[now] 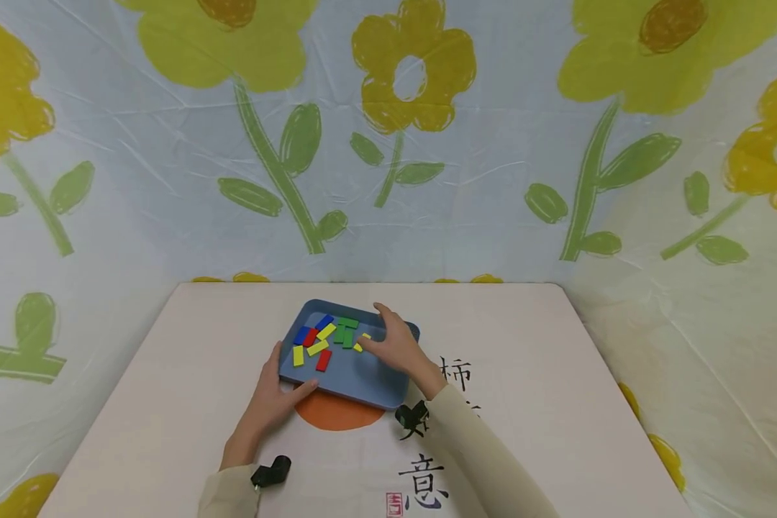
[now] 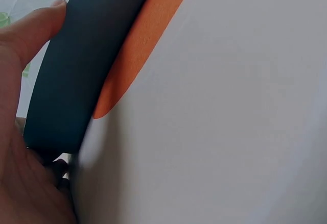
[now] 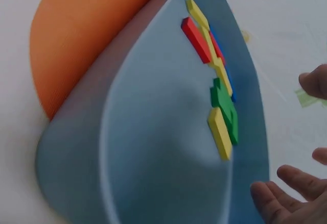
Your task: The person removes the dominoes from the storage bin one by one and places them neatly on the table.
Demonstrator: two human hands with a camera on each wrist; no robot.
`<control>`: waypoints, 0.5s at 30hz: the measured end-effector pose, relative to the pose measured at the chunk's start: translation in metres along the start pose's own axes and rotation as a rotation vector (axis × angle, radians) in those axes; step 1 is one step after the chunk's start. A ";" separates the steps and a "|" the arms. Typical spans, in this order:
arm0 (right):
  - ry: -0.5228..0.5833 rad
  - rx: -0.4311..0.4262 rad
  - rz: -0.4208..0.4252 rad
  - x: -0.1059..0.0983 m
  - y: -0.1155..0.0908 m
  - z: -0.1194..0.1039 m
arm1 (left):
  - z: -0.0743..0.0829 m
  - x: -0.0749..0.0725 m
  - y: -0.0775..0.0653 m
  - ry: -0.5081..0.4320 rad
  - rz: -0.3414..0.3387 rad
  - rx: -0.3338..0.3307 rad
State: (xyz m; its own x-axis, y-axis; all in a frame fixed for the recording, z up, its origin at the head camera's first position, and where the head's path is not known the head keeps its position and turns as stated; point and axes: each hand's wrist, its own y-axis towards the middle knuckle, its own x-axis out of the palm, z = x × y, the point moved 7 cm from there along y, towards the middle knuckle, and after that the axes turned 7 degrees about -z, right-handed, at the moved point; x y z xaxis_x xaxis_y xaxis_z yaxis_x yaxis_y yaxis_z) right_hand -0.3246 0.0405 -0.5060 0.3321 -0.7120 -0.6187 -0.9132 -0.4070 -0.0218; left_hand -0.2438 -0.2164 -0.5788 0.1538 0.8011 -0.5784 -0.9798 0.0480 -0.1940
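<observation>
A blue-grey rectangular tray (image 1: 370, 380) lies at a slant on the table, with several small flat blocks grouped toward its left half. Among them are yellow blocks (image 1: 298, 356), red blocks (image 1: 324, 360), green blocks (image 1: 348, 323) and blue blocks (image 1: 324, 322). My left hand (image 1: 268, 404) grips the tray's near-left corner, its thumb against the outer wall in the left wrist view. Over the right part of the tray, my right hand (image 1: 398, 347) spreads thumb and fingers apart, holding nothing. Its thumb overlaps a yellow block (image 3: 219, 133) in the head view.
Under the tray's near side shows an orange printed shape (image 1: 339, 414) on the pale tabletop (image 1: 531, 403). Black brush characters (image 1: 422, 482) run down the right of it. A flower-printed cloth (image 1: 466, 216) surrounds the table's back and sides.
</observation>
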 end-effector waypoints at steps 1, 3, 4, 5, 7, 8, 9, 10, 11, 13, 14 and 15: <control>0.005 0.010 -0.010 0.003 0.002 0.000 | 0.000 0.000 0.000 -0.002 -0.001 0.001; 0.017 0.030 -0.024 0.007 0.007 0.001 | 0.000 -0.001 0.000 -0.005 -0.004 0.005; 0.021 0.039 -0.028 0.009 0.008 0.002 | 0.000 -0.001 0.000 -0.006 -0.004 0.005; 0.020 0.047 -0.033 0.011 0.010 0.003 | 0.000 -0.001 0.000 -0.005 -0.004 0.004; 0.009 0.059 -0.046 0.014 0.014 0.005 | -0.001 -0.001 0.000 -0.001 -0.004 0.001; 0.005 0.061 -0.049 0.015 0.015 0.006 | 0.000 -0.001 0.000 -0.003 -0.003 0.001; -0.001 0.065 -0.056 0.016 0.017 0.007 | 0.000 -0.001 0.000 -0.003 -0.002 0.002; -0.008 0.065 -0.060 0.017 0.018 0.008 | 0.000 -0.001 0.000 -0.004 0.001 0.001; -0.019 0.068 -0.065 0.018 0.019 0.009 | 0.000 -0.001 0.000 -0.003 0.003 0.000; -0.041 0.076 -0.070 0.019 0.022 0.011 | 0.000 -0.001 0.000 -0.009 0.006 0.003; -0.054 0.079 -0.070 0.018 0.023 0.011 | 0.000 -0.001 0.000 -0.008 0.007 0.003; -0.069 0.085 -0.071 0.018 0.023 0.012 | 0.000 -0.001 0.000 -0.006 0.006 0.002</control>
State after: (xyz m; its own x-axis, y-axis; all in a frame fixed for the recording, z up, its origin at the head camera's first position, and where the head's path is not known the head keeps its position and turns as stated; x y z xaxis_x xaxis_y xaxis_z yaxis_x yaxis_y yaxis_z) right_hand -0.3426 0.0248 -0.5274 0.3824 -0.6406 -0.6659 -0.9055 -0.4031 -0.1322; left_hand -0.2442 -0.2171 -0.5778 0.1468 0.8051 -0.5747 -0.9810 0.0441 -0.1889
